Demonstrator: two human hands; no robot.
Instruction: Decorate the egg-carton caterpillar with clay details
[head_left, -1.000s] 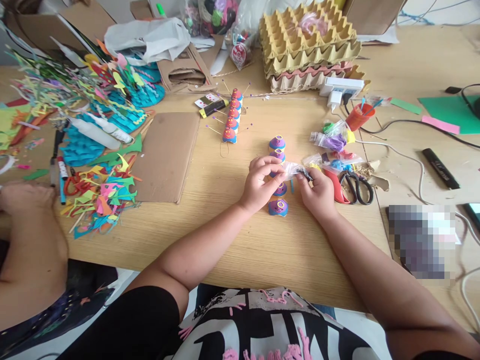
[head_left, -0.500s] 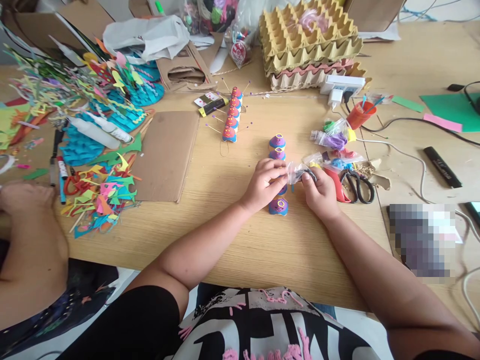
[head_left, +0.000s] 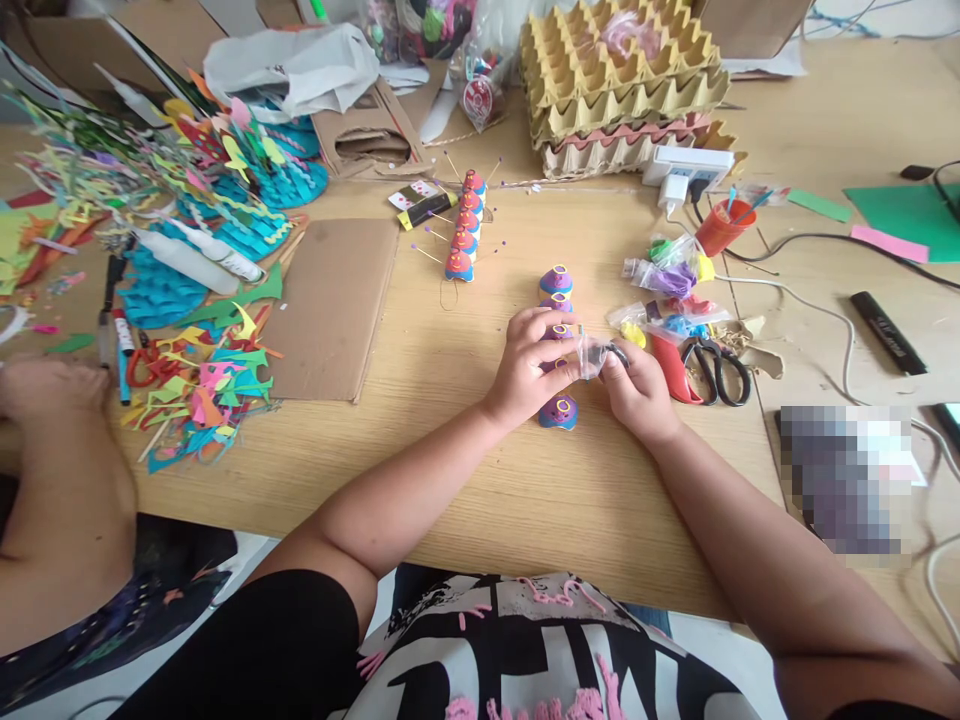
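Between my hands is a small clear plastic bag [head_left: 591, 358] with something dark inside. My left hand [head_left: 529, 362] pinches the bag's clear end. Closed round its dark end is my right hand [head_left: 639, 390]. Under and behind the hands stands a row of purple and blue egg-carton cups [head_left: 557, 412] with yellow rings on top; my left hand hides part of it. Farther back, a second row of red and blue cups [head_left: 466, 238] has purple-tipped sticks poking out of its sides.
Right of my hands lie scissors [head_left: 724, 375] and bags of coloured clay [head_left: 675, 280]. An orange cup [head_left: 724, 232] and egg trays [head_left: 622, 90] stand behind. Leftward are a cardboard sheet [head_left: 330, 310], paper scraps [head_left: 214, 385], glue bottles [head_left: 191, 262] and another person's arm [head_left: 64, 470].
My left hand has shifted slightly right and down, closer to my right hand. The plastic bag is more bunched between them. The cup rows have stayed in place.
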